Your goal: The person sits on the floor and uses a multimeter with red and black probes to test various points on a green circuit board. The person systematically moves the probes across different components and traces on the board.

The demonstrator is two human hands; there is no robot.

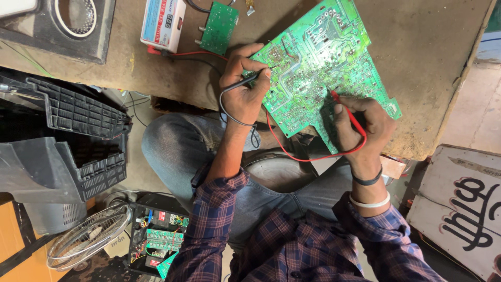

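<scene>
Mid-frame, left hand [242, 86] pinches a black probe [249, 80], right hand [362, 128] grips a red probe [348, 112], both tips on the green circuit board [323, 57].

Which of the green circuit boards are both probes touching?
The large green circuit board in the middle of the bench, tilted and solder-side up. The smaller green board near the white meter lies untouched.

**Green board, red and black probes**

The board [318, 68] is bright green with pale silvery traces. The left hand [242, 83] holds a black probe [248, 81]; the right hand [365, 125] holds a red probe [350, 115] with a red lead [308, 156]. The shirt [292, 245] is plaid in navy and maroon. The jeans [177, 151] are faded blue. The table [417, 47] is dull brown.
</scene>
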